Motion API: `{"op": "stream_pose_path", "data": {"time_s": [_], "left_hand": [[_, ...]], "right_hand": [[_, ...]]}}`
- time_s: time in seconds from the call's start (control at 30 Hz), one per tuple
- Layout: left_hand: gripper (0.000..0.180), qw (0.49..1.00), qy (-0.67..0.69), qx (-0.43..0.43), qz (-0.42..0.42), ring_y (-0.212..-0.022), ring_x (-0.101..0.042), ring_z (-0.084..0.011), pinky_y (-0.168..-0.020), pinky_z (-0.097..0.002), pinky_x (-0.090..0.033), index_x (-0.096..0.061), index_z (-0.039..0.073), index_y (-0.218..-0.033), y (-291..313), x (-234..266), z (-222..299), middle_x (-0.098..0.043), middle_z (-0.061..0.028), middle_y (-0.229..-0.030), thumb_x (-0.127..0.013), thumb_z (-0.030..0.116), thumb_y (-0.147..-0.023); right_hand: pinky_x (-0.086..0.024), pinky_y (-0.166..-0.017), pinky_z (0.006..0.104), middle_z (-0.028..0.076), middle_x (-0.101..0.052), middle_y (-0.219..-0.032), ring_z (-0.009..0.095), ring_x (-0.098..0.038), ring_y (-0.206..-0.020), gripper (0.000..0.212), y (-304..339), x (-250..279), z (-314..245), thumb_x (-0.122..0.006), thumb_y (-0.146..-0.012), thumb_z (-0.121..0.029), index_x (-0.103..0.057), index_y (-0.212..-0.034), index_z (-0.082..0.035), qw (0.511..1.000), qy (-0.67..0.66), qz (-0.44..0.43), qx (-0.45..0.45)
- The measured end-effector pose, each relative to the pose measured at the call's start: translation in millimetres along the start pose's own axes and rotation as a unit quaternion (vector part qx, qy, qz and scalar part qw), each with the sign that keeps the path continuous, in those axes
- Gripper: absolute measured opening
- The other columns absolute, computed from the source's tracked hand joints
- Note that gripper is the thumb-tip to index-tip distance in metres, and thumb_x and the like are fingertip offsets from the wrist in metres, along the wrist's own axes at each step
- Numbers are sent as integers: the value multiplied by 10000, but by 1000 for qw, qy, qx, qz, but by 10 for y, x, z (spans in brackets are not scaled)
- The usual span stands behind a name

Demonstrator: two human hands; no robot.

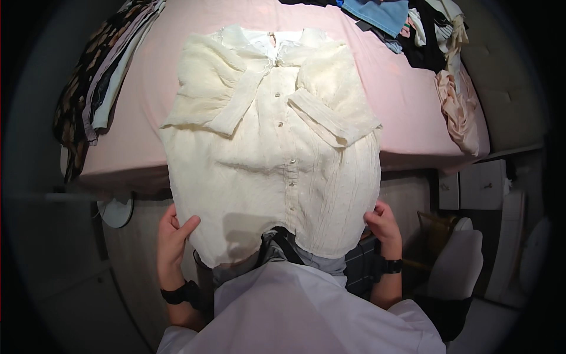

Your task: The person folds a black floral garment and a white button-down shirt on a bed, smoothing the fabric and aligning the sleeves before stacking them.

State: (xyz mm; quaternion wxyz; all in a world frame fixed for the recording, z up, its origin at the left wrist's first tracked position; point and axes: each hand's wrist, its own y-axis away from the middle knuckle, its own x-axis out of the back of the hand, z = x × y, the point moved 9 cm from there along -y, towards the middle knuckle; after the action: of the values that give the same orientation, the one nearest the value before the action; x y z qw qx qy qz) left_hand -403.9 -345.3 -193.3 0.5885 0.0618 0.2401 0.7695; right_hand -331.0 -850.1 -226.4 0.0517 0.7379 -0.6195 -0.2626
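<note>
A cream button-front blouse [247, 168] lies front side up, its collar and upper part on the pink-covered bed. Both sleeves are folded inward across the chest, cuffs pointing toward the button line. The lower part hangs over the bed's near edge toward my body. At its lower left side, my left hand [173, 236] grips the edge between thumb and fingers. My right hand [384, 224] pinches the opposite side edge at about the same height. Some fingertips of both hands are hidden behind the fabric.
A row of dark and light clothes [109, 88] lies along the bed's left side. Mixed clothes [424, 29] are heaped at the far right, with a crumpled peach garment [458, 112] nearer. A grey chair [457, 265] and white drawers [480, 186] stand right of me.
</note>
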Motion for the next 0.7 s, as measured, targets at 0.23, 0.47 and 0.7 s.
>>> {"op": "stream_pose_path", "data": {"time_s": [0.23, 0.47, 0.7], "left_hand": [[416, 988, 142, -62, 17, -1064, -653, -204, -949, -341, -505, -547, -52, -1281, 220, 192, 114, -665, -137, -1203, -693, 52, -905], [375, 999, -9, -30, 8, -1029, -622, -140, -915, -278, -475, -551, -52, -1240, 318, 329, -64, -668, -100, -1162, -688, 90, -922], [178, 924, -245, -269, 115, -853, -590, -115, -825, -251, -474, -588, 7, -1022, 404, -444, 1392, -620, -49, -888, -691, 28, -879]], "right_hand": [[-497, -973, 370, 171, -642, -1237, 262, -639, -1113, 490, 294, -42, -206, -632, -872, -42, -504, -1328, 84, 993, -97, 11, 69], [-488, -763, 232, -2, -641, -951, 75, -592, -857, 196, 369, 223, -293, -756, -864, -81, -624, -1000, -35, 963, 253, 50, -74], [-475, -788, 223, 7, -624, -924, 75, -584, -864, 104, -440, -531, -2243, -634, -948, -46, -594, -1035, -6, 899, 406, -13, 163]]}}
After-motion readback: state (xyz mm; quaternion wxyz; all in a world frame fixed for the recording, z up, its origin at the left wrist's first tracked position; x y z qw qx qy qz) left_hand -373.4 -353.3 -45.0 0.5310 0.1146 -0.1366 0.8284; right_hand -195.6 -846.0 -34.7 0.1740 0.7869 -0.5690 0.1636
